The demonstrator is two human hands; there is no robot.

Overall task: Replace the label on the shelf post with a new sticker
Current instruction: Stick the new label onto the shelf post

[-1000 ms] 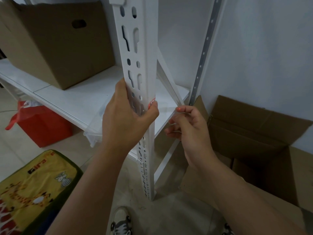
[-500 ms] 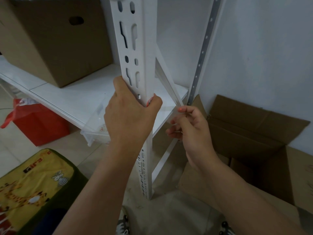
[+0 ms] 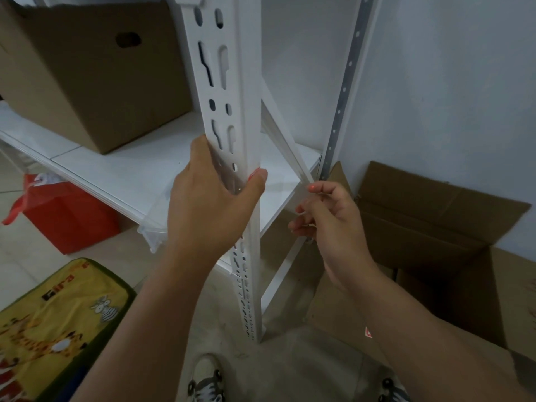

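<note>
Your left hand [image 3: 208, 204] grips the shelf post [image 3: 232, 111], thumb pressing the sticker [image 3: 254, 173]. At its 3 o'clock, your right hand [image 3: 327, 216] curls; contents unclear.

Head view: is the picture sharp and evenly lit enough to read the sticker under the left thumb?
Head view: light is soft and even, no glare on the shelf post; wide-angle distortion bends its lines; the left hand covers the sticker except a red sliver, too small to read; the right hand is slightly soft.
</note>
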